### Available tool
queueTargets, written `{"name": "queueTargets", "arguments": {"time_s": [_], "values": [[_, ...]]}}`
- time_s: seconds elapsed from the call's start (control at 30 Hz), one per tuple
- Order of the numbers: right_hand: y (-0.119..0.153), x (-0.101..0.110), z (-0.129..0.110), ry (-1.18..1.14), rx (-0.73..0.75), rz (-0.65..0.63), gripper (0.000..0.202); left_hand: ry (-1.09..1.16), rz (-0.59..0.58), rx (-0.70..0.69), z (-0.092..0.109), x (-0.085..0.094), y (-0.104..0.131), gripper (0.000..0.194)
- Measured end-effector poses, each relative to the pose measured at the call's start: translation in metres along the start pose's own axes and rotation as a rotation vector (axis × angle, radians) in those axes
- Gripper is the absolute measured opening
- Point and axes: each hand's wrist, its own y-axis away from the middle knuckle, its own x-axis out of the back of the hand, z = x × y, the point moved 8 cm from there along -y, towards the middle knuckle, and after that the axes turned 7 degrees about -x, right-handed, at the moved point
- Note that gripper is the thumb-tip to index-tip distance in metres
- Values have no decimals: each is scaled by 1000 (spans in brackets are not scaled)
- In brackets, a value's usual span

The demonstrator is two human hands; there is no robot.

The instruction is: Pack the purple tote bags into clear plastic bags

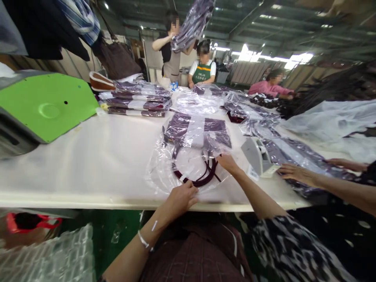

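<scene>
Clear plastic bag [188, 164] lies flat on the white tabletop [96, 156], near its front edge, with dark maroon garment [202, 178] inside. The left hand [180, 197] pinches the bag's near edge with bent fingers; the right hand [228, 162] presses its far side, fingers half open. I think both hands should keep the film flat and tight. I count one bag here, one tape dispenser [258, 156], three co-workers behind.

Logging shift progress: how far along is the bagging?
Done: a stack of bagged garments lies at the table's far side. In hand: left hand and right hand rest on a clear bag over a dark strap. Left: loose bagged pieces on the right.
</scene>
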Motion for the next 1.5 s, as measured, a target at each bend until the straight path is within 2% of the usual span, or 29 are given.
{"name": "queueTargets", "arguments": {"time_s": [0.07, 0.1, 0.17, 0.2, 0.23, 0.3, 0.4, 0.47, 0.53, 0.6, 0.73, 0.9, 0.97, 1.0, 1.1, 1.2, 1.27, 1.33, 1.37, 1.43, 1.5], "values": [[37, 11, 31, 79, -19, -92, 29, 78, 40, -13, -3, 3, -1, 17], [57, 15, 43, 111, -10, -145, 26, 138, 100, 3, -9, 8, -1, 17], [91, 18, 52, 183, 47, -224, 21, 234, 288, 108, -32, 24, 4, 18], [103, 19, 47, 185, 77, -230, 22, 253, 394, 178, -46, 33, 8, 19], [113, 17, 35, 164, 120, -225, 25, 254, 489, 240, -59, 42, 12, 20], [125, 4, -10, 68, 230, -212, 28, 240, 600, 301, -80, 53, 15, 30], [131, -37, -94, 9, 404, -258, 26, 283, 584, 294, -95, 53, 9, 48], [127, -65, -133, 89, 440, -257, 29, 308, 551, 284, -97, 49, 5, 53], [123, -86, -152, 180, 439, -244, 31, 295, 523, 275, -96, 45, 5, 53], [121, -95, -155, 233, 446, -229, 31, 244, 481, 276, -93, 40, 4, 51], [123, -90, -137, 228, 527, -179, 23, 67, 409, 281, -90, 34, 1, 47], [122, -70, -90, 110, 561, -202, 10, -82, 442, 251, -84, 36, 1, 47], [119, -63, -72, 39, 544, -233, 17, -180, 509, 242, -79, 45, 10, 50], [117, -61, -65, 27, 538, -244, 27, -264, 548, 254, -78, 51, 17, 53], [115, -65, -55, 106, 553, -284, 53, -558, 640, 382, -83, 75, 42, 56], [115, -73, -56, 187, 576, -308, 49, -655, 565, 513, -102, 90, 61, 33], [113, -76, -57, 205, 613, -303, 49, -648, 519, 520, -111, 96, 74, 25], [108, -74, -54, 213, 649, -241, 51, -659, 556, 467, -111, 100, 91, 26], [102, -68, -49, 219, 642, -164, 52, -678, 586, 429, -109, 101, 103, 26], [89, -50, -28, 241, 538, 65, 52, -726, 593, 351, -105, 98, 125, 26], [84, -30, 7, 283, 361, 262, 52, -768, 549, 301, -105, 93, 145, 26]]}}
